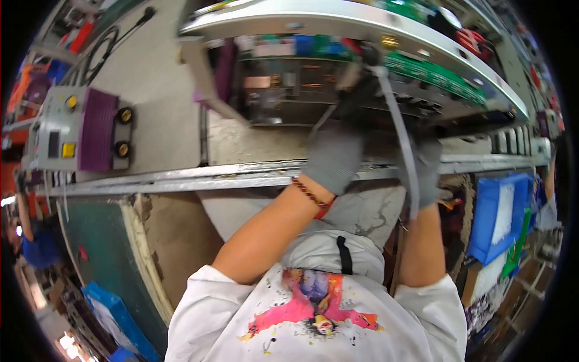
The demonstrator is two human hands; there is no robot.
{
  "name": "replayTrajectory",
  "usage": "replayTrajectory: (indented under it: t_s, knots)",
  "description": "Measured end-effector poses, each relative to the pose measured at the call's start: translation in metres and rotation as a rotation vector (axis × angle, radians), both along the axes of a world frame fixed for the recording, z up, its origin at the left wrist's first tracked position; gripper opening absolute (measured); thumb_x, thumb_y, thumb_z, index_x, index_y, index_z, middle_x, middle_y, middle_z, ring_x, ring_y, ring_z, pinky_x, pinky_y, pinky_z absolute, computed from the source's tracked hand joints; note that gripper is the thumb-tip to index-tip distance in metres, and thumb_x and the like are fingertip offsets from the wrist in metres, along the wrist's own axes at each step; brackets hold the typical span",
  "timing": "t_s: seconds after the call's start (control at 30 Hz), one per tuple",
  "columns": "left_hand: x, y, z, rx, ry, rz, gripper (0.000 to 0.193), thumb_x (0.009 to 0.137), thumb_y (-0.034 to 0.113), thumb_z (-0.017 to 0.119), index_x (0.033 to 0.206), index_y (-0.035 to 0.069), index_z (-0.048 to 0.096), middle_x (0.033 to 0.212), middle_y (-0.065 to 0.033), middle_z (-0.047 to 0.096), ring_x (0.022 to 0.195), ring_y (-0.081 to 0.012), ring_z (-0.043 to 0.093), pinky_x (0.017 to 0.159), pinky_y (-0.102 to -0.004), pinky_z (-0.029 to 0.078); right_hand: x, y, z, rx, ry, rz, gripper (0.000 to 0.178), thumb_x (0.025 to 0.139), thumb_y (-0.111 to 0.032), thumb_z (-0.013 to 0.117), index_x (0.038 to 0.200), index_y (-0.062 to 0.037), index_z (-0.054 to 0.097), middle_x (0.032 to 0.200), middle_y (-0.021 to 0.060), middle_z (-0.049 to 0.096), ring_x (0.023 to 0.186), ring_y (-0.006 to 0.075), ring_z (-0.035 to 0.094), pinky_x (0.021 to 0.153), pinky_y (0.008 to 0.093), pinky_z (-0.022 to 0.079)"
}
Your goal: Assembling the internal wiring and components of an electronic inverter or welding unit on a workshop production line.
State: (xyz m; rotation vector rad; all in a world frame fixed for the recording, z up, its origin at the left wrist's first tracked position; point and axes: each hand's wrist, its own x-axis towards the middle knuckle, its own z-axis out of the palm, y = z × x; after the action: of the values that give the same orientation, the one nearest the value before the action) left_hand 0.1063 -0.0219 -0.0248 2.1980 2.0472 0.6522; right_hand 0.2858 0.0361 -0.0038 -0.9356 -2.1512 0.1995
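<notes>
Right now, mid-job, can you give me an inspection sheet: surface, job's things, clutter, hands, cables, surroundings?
Surface: beige bench, metal rails along its near edge.
Job's things: silver-framed chassis with green circuit board; blurred white strip crossing the view of the right hand.
Clutter: purple-and-grey unit at left; blue bin at right.
Hands: left hand and right hand, both grey-gloved, by the chassis's near side; grip unclear, blurred.
Cables: black cable, upper left.
Surroundings: person in blue, far left.

A grey bench top spreads at ten o'clock, a metal rail edging its near side. Toward eight o'clock show a dark green panel and, farther out, bright light; a blue bin sits at three.
</notes>
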Motion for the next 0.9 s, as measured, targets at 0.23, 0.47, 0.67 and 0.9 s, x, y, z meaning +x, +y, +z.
replayTrajectory:
  t_s: [0.23,0.47,0.67,0.9]
  knots:
    - [-0.011,0.002,0.004,0.288,-0.236,0.002,0.014,0.078,0.019,0.075,0.091,0.015,0.074,0.094,-0.0084,0.070,0.089,-0.0312,0.065,0.078,-0.0464,0.051,0.044,-0.006,0.026,-0.362,0.043,-0.146,0.015,0.084,-0.009,0.060,0.071,-0.0023,0.060,0.062,0.0189,0.054,0.062,0.0433,0.056,0.058,0.0475,0.045]
    - [-0.013,0.003,0.007,0.318,-0.114,0.018,0.016,0.080,0.022,0.075,0.094,0.015,0.076,0.093,-0.0087,0.070,0.088,-0.0314,0.065,0.080,-0.0435,0.051,-0.004,-0.005,0.021,-0.210,0.057,0.061,0.024,0.085,-0.027,0.065,0.074,-0.0051,0.063,0.064,0.0173,0.058,0.062,0.0427,0.058,0.059,0.0511,0.046]
    - [0.012,-0.013,0.050,0.275,-0.225,0.015,0.021,0.090,0.027,0.066,0.099,0.011,0.075,0.087,-0.0140,0.070,0.075,-0.0362,0.065,0.073,-0.0448,0.053,0.044,-0.006,0.000,-0.410,0.020,-0.021,0.020,0.078,-0.025,0.068,0.073,-0.0057,0.064,0.074,0.0182,0.061,0.072,0.0415,0.061,0.063,0.0508,0.047]
    - [0.064,0.035,0.033,-0.259,-0.630,0.026,0.057,0.100,0.051,0.042,0.093,0.003,0.072,0.087,-0.0254,0.069,0.081,-0.0455,0.067,0.079,-0.0508,0.053,0.047,-0.019,0.025,-0.207,0.004,0.058,0.010,0.085,-0.018,0.067,0.086,-0.0071,0.067,0.078,0.0175,0.064,0.069,0.0404,0.063,0.059,0.0479,0.048]
